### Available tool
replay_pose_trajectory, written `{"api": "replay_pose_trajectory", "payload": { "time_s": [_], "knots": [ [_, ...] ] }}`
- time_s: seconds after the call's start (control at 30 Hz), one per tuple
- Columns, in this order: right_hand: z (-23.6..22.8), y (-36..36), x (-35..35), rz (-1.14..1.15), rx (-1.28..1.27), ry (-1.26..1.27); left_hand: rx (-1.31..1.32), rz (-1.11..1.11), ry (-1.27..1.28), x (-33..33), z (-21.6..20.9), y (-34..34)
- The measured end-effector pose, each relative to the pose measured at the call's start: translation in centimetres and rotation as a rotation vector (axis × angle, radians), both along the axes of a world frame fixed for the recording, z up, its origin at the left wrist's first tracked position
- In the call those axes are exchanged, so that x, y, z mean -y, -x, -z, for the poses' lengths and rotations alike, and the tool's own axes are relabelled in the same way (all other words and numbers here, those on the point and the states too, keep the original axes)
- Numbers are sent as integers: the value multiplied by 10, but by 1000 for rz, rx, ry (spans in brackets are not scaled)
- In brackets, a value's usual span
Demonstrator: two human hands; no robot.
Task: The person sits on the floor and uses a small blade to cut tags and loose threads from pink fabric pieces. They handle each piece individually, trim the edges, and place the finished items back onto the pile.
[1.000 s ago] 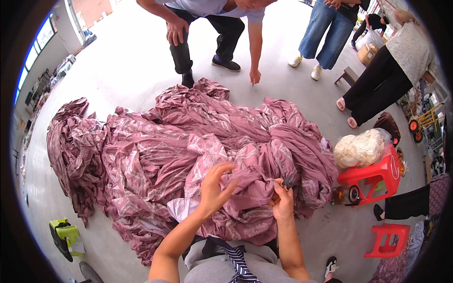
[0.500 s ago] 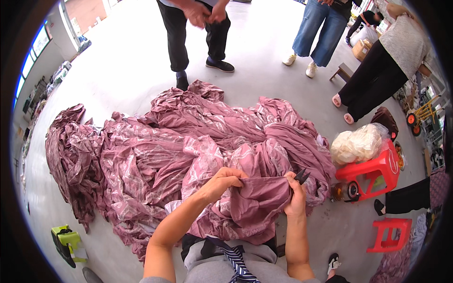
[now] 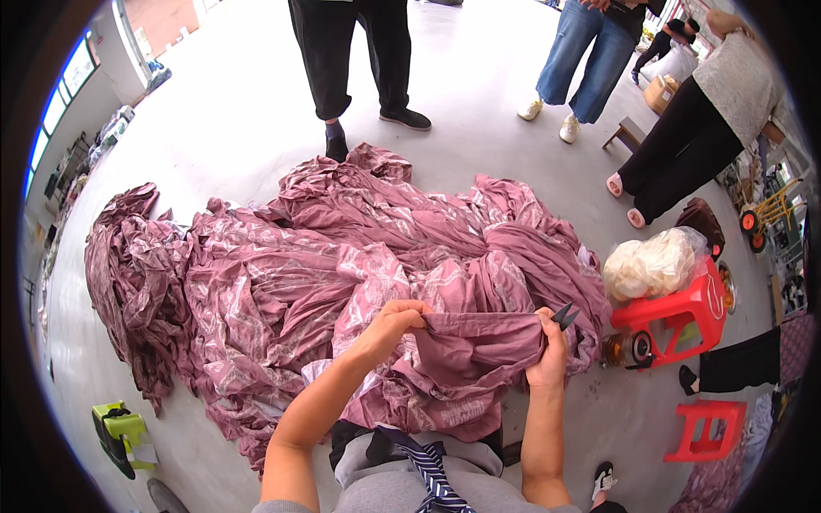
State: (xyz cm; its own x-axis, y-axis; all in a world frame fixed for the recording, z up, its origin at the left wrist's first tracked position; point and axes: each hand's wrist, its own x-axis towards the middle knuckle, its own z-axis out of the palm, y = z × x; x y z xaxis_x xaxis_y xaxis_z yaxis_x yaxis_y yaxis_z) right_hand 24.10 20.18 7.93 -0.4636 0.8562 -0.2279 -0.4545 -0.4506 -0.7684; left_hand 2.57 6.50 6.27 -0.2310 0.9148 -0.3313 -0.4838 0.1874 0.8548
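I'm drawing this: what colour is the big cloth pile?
The cloth pile is dusty pink with pale patterning, seen in the head view.

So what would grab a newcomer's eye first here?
The big heap of mauve cloth sprawled over the floor, mid-view. Then, at its near side, the left hand and right hand stretching an edge between them, dark blades poking from the right. Two red stools stand out at far right.
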Motion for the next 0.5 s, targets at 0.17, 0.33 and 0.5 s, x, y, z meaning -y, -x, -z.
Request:
{"api": "replay_pose_trajectory", "payload": {
  "time_s": [0.17,0.33,0.5],
  "knots": [
    [2,-2,-1,-6,46,-37,205,4,-36,2,4,0],
    [8,-2,-2,1,141,-101,273,14,-69,1,1,-2],
    [5,7,-7,83,811,-935,303,15,-80,3,-6,-10]
  ]
}}
